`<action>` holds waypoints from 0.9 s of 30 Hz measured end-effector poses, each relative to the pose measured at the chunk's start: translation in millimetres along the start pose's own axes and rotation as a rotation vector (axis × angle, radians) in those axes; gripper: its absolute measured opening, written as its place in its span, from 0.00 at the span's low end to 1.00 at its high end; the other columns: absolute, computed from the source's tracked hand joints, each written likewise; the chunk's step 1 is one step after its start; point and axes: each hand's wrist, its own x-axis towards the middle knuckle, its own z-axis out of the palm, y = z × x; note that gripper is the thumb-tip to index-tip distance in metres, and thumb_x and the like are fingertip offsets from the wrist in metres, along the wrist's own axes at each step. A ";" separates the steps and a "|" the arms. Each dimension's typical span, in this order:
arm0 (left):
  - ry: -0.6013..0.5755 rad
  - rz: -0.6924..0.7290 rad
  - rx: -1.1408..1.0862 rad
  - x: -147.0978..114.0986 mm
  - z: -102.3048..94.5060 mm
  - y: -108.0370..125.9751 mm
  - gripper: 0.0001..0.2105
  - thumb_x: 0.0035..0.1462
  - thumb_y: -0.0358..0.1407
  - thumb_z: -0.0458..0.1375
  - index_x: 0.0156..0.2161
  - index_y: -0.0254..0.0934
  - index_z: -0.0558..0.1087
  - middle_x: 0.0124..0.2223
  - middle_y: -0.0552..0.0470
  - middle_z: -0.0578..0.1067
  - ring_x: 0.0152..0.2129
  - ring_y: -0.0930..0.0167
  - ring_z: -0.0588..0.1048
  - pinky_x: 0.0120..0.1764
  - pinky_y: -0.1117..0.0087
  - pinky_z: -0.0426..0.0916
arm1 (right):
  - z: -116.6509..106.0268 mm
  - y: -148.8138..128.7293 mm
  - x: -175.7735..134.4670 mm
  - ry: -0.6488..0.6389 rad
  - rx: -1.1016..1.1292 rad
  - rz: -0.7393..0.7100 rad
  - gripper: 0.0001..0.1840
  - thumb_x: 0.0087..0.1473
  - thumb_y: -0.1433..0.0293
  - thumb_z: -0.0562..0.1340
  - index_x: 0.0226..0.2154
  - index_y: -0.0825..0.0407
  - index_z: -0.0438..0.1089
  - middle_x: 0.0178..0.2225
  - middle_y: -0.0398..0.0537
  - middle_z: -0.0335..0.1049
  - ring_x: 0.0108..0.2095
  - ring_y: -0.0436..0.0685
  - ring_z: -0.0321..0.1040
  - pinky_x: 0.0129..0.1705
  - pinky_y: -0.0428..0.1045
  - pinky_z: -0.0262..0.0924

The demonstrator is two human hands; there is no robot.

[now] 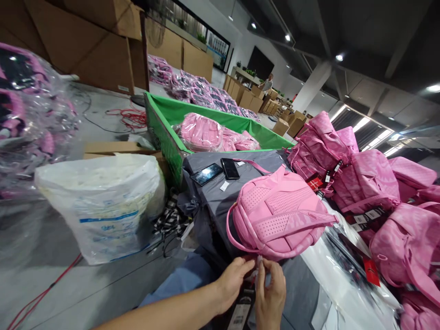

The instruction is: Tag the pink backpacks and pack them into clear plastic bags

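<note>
A pink backpack (285,211) lies on the grey-covered table, its perforated back panel and shoulder straps facing up. At its near end, my left hand (233,282) and my right hand (271,288) are close together, fingertips pinched around the string of a hang tag. The black hang tag (240,309), with a white barcode label, dangles below them. A small whitish piece shows between the fingertips, touching or nearly touching the bag's lower edge. Exactly how the string is attached is hidden by my fingers.
Two phones, one lit (206,174) and one dark (230,168), lie beyond the backpack. More pink backpacks (366,178) crowd the right. A green-lined bin (161,110) holds wrapped bags. Left stand a white plastic sack (103,220) and cartons (82,50); red cable (132,117) crosses the floor.
</note>
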 end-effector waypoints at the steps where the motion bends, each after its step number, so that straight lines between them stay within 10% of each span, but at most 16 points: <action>1: -0.046 -0.064 -0.068 3.4 2.7 -3.3 0.26 0.37 0.52 0.74 0.35 0.34 0.78 0.35 0.46 0.81 0.40 0.61 0.78 0.47 0.65 0.68 | -2.7 0.2 1.5 -0.033 0.070 0.082 0.17 0.65 0.56 0.58 0.35 0.50 0.74 0.31 0.44 0.75 0.30 0.54 0.71 0.36 0.48 0.61; 13: -0.081 -0.039 -0.005 -1.7 4.3 -2.6 0.31 0.34 0.51 0.77 0.41 0.33 0.79 0.38 0.45 0.81 0.36 0.63 0.79 0.41 0.67 0.71 | -21.6 14.6 2.6 -0.063 0.278 0.469 0.23 0.53 0.48 0.62 0.31 0.52 0.74 0.28 0.47 0.75 0.28 0.55 0.70 0.30 0.47 0.64; 16: 0.010 -0.051 0.119 -3.8 5.6 -5.3 0.34 0.31 0.55 0.76 0.40 0.33 0.77 0.32 0.48 0.81 0.29 0.67 0.78 0.35 0.70 0.70 | -74.8 40.0 -34.1 0.063 0.157 0.568 0.26 0.51 0.47 0.65 0.41 0.53 0.76 0.37 0.52 0.79 0.37 0.59 0.74 0.36 0.48 0.68; 23: 0.149 -0.272 0.192 -6.4 9.1 -7.5 0.30 0.23 0.49 0.77 0.31 0.35 0.74 0.22 0.54 0.78 0.23 0.63 0.78 0.28 0.67 0.74 | -275.9 55.1 -145.1 0.670 -0.356 0.964 0.34 0.39 0.38 0.65 0.30 0.53 0.76 0.29 0.52 0.76 0.30 0.60 0.70 0.33 0.51 0.64; 27: 0.211 -0.310 0.372 1.4 1.9 -11.0 0.19 0.27 0.44 0.75 0.25 0.39 0.73 0.19 0.55 0.76 0.21 0.61 0.78 0.20 0.67 0.73 | -320.7 54.8 -171.8 0.765 -0.393 1.134 0.39 0.28 0.37 0.65 0.27 0.56 0.77 0.30 0.58 0.77 0.33 0.63 0.70 0.38 0.55 0.64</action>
